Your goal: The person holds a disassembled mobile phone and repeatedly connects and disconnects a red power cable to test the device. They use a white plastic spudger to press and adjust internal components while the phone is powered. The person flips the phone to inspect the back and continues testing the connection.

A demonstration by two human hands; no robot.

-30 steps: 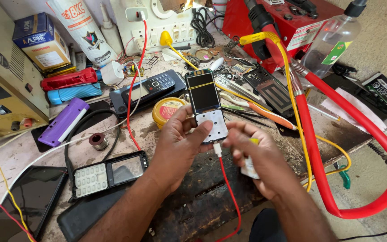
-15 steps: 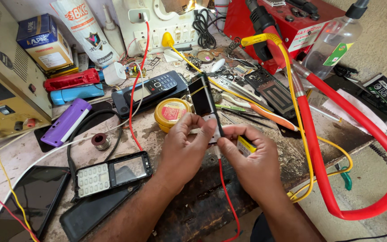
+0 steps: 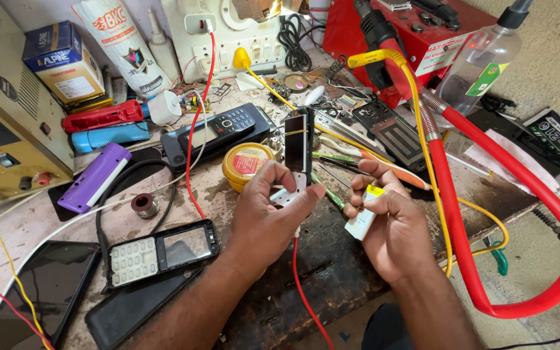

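Observation:
My left hand [image 3: 268, 214] grips the lower end of a small opened phone body [image 3: 297, 150], held upright and turned edge-on over the workbench. A red wire [image 3: 306, 298] hangs from the bottom of the phone toward me. My right hand [image 3: 393, 223] is just right of it, closed around a small white battery with a yellow end [image 3: 364, 217]. The two hands are close together but apart.
A yellow round tin [image 3: 246, 163] and a black keypad phone [image 3: 225, 126] lie behind my left hand. A phone front housing [image 3: 160, 251] and a dark screen panel [image 3: 30, 291] lie at left. A thick red hose [image 3: 487, 194] loops at right. Boxes, tools and a power supply [image 3: 1, 129] crowd the back.
The phone body has been turned from face-on to edge-on. My right hand has let go of its lower end and pulled back to the right with the battery.

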